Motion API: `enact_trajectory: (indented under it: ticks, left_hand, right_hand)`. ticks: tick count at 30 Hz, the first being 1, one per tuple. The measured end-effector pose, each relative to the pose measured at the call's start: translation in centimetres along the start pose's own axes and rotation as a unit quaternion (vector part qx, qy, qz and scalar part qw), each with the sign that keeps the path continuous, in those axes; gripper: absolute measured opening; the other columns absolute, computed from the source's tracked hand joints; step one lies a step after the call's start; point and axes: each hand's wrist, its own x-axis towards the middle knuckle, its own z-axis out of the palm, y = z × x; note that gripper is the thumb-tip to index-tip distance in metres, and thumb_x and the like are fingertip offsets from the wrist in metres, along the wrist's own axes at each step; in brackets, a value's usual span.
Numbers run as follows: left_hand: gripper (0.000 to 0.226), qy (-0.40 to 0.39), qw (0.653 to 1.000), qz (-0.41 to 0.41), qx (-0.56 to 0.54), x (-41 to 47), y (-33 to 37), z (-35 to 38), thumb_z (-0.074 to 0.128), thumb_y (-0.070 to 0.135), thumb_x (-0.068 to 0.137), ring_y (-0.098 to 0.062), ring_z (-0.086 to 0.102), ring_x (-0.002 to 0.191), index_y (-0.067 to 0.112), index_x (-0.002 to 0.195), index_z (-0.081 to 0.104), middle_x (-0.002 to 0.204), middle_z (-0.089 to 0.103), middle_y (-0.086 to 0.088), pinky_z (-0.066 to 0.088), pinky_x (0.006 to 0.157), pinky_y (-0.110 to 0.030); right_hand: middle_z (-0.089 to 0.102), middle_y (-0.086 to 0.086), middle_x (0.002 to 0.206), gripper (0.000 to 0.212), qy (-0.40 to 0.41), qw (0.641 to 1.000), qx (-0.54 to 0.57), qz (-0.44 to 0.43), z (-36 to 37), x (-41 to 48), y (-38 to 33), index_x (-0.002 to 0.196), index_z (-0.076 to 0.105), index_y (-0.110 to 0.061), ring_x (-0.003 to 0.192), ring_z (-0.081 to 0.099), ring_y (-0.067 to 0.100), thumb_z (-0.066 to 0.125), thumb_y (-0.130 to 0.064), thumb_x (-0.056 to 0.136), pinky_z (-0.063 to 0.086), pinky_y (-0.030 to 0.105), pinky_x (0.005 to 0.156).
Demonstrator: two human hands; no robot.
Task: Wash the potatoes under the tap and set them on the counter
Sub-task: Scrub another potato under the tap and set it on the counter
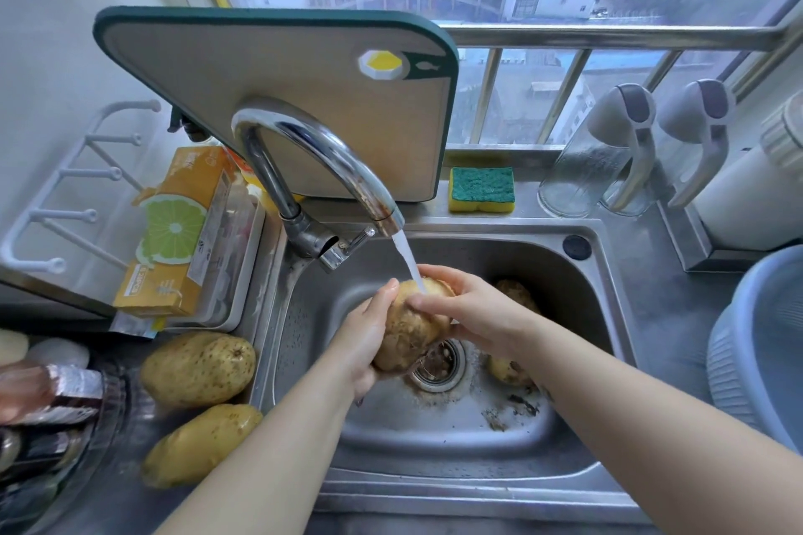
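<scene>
While water runs, lumpy potato (408, 326).

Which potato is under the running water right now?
The potato held over the drain, gripped by the left hand and right hand. Two others lie in the sink, two on the counter.

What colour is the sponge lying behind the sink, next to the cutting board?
The sponge is green on top and yellow underneath, seen clearly in the head view.

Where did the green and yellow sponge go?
The sponge sits on the ledge behind the sink, right of the leaning cutting board, left of the glass bottles.
</scene>
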Motion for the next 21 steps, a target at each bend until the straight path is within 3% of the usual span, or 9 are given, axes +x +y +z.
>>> enact_trajectory:
  ticks: [5,8,11,14,16,18,21]
  left_hand:
    - [0.032,-0.018,0.997,0.071,0.025,0.2,0.6,-0.2,0.054,0.042,0.091,-0.028,0.070,0.089,0.019,0.108,0.067,0.098,0.073,-0.013,0.055,0.074,-0.037]
    - [0.031,-0.032,0.995,0.087,0.031,0.3,1.0,-0.8,0.054,0.040,0.091,-0.023,0.070,0.085,0.017,0.107,0.068,0.095,0.074,-0.011,0.055,0.075,-0.035]
    - [0.030,-0.042,0.990,0.126,0.046,0.4,0.9,-0.7,0.059,0.040,0.088,-0.020,0.068,0.088,0.018,0.105,0.070,0.098,0.073,-0.010,0.054,0.082,-0.035]
    - [0.048,-0.038,0.985,0.158,0.064,0.5,0.8,-0.8,0.063,0.054,0.070,-0.023,0.068,0.096,0.020,0.104,0.072,0.100,0.074,-0.008,0.053,0.088,-0.040]
    - [0.056,-0.042,0.982,0.171,0.070,0.7,0.8,-1.0,0.062,0.058,0.066,-0.024,0.067,0.099,0.022,0.108,0.071,0.103,0.073,-0.006,0.052,0.091,-0.042]
    - [0.056,-0.046,0.980,0.182,0.071,0.8,0.8,-1.2,0.061,0.059,0.067,-0.024,0.067,0.100,0.023,0.108,0.071,0.104,0.073,-0.006,0.052,0.091,-0.043]
    - [0.057,-0.040,0.974,0.208,0.082,0.9,1.1,-1.0,0.060,0.060,0.066,-0.022,0.067,0.100,0.023,0.108,0.071,0.103,0.073,-0.003,0.052,0.089,-0.039]
  right_hand:
    - [0.060,0.011,0.127,0.067,-0.037,0.997,-0.065,-0.007,-0.6,-0.4,-1.4,0.137,0.048,-0.024,0.115,0.062,0.025,0.077,-0.009,0.079,0.053,0.043,0.097]
    - [0.061,0.010,0.124,0.060,-0.067,0.996,-0.061,0.005,-1.5,-0.5,-2.2,0.134,0.053,-0.026,0.114,0.063,0.026,0.074,-0.007,0.081,0.053,0.043,0.096]
    - [0.063,0.009,0.120,0.044,-0.034,0.996,-0.081,-0.027,-1.1,-0.2,-2.2,0.120,0.062,-0.029,0.109,0.064,0.022,0.077,-0.017,0.080,0.057,0.038,0.090]
    - [0.065,0.003,0.114,0.040,0.005,0.989,-0.132,-0.068,-0.4,0.0,-2.2,0.103,0.063,-0.038,0.105,0.065,0.016,0.084,-0.025,0.072,0.057,0.034,0.088]
    - [0.066,0.003,0.116,0.053,-0.012,0.984,-0.163,-0.074,-0.7,0.0,-2.4,0.112,0.063,-0.037,0.107,0.065,0.017,0.088,-0.028,0.066,0.056,0.037,0.091]
    - [0.065,0.009,0.122,0.065,-0.052,0.986,-0.151,-0.053,-1.5,-0.1,-2.9,0.130,0.058,-0.028,0.112,0.065,0.023,0.085,-0.019,0.071,0.054,0.041,0.095]
    - [0.065,0.013,0.123,0.060,-0.053,0.988,-0.138,-0.054,-1.7,-0.3,-3.7,0.132,0.057,-0.023,0.113,0.064,0.027,0.079,-0.012,0.077,0.052,0.046,0.097]
